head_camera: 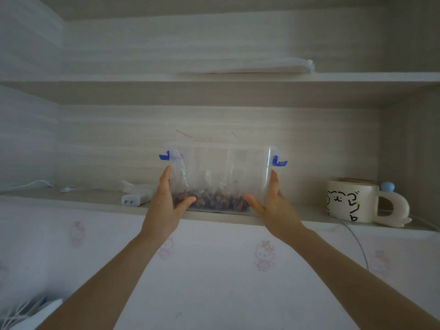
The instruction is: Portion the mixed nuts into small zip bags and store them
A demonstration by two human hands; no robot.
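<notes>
While hands (164, 206) press container (221, 163), shelf edge (297, 219) beneath

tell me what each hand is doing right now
Left hand: open, straight fingers pressing the left side of the clear blue-latched container.
Right hand: open, straight fingers pressing its right side.

It looked like a bedroom in a home. Pale wooden shelves (238, 77) were built into the wall, with a cartoon mug (352, 202) and a white plug (131, 200) on them. Below lay a sheet with cartoon cats (238, 270).
</notes>
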